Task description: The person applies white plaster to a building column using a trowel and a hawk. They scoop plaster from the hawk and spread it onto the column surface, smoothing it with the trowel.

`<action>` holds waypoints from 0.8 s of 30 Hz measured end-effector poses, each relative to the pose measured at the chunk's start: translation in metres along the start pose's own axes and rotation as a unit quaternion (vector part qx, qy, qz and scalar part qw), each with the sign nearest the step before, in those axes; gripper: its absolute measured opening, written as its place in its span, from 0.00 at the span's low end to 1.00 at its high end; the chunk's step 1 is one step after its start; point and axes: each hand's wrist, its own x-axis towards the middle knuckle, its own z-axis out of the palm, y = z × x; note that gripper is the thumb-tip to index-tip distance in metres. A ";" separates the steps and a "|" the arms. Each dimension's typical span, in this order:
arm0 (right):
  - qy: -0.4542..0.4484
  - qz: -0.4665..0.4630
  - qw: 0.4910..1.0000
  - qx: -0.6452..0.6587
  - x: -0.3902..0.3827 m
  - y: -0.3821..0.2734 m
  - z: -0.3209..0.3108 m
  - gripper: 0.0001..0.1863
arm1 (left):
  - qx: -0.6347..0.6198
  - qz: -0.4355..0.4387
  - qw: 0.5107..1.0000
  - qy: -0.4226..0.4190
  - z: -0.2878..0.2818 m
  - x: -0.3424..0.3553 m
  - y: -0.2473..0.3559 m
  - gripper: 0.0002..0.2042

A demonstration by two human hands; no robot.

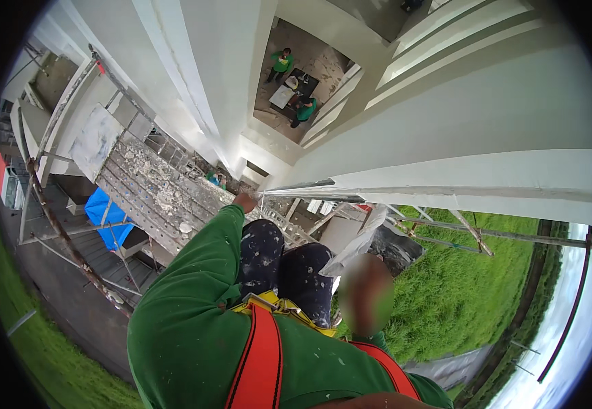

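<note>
My left arm, in a paint-specked green sleeve, reaches forward to the foot of a pale wall. My left hand looks closed there, beside a narrow upright piece by the wall edge; what it holds is too small to make out. On the other side, my right hand is a blurred patch above its green cuff, so its fingers do not show. Nearest to it is a pale, smeared board with a dark grey slab next to it. My dark, paint-spotted knees are bent between the hands.
Scaffold planking littered with plaster crumbs lies at left, with a whitish sheet on it. Rusty poles edge the drop; a blue tarp hangs below. People in green occupy a room ahead. A scaffold pipe crosses above grass at right.
</note>
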 end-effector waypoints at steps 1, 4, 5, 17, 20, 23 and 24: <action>-0.066 0.025 0.997 0.009 0.007 -0.006 -0.006 0.14 | 0.045 -0.052 0.997 0.029 0.034 -0.006 -0.055 0.20; -0.073 0.032 0.997 0.024 -0.004 -0.071 0.021 0.13 | 0.111 -0.093 0.989 0.023 0.099 -0.066 -0.162 0.18; -0.104 0.019 0.994 0.009 -0.006 -0.086 0.028 0.13 | 0.063 -0.133 0.988 0.038 0.096 -0.109 -0.139 0.17; -0.202 0.061 0.977 0.027 -0.057 -0.218 0.044 0.18 | 0.075 -0.100 0.992 0.017 0.070 -0.317 -0.071 0.09; -0.211 0.059 0.976 0.015 -0.058 -0.228 0.039 0.18 | -0.211 -0.093 0.961 0.151 -0.031 -0.372 0.051 0.15; -0.210 0.048 0.976 -0.005 -0.054 -0.242 0.028 0.17 | -0.270 0.064 0.953 0.123 -0.090 -0.400 0.142 0.15; -0.206 0.042 0.978 -0.001 -0.056 -0.252 0.030 0.16 | -0.300 0.096 0.946 0.081 -0.111 -0.411 0.179 0.16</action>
